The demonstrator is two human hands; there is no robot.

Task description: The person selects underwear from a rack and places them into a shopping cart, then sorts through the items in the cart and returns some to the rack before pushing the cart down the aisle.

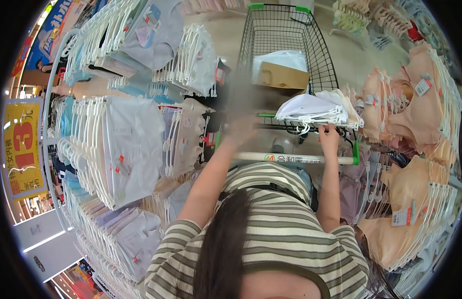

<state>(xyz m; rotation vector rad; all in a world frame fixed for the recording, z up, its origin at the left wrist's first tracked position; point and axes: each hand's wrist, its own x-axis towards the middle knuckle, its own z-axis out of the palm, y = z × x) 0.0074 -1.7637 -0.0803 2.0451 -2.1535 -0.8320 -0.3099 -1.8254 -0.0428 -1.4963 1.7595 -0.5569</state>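
Note:
My left hand [242,128] is smeared by motion over the left side of the shopping cart's handle end. A blurred greyish shape rises just above it, too smeared to name. My right hand [329,132] has its fingers closed at the edge of the white plastic hangers [315,118]. These hangers carry a stack of white and pale underpants [308,105] resting across the near end of the shopping cart [335,74]. Inside the cart, beyond the stack, are an open cardboard box [283,77] and a white plastic package [285,59].
Racks of underpants on white hangers [133,142] stand close on the left, with a yellow price sign [24,147] beside them. Beige bras [420,119] hang close on the right. The white cart handle [290,158] crosses in front of my body.

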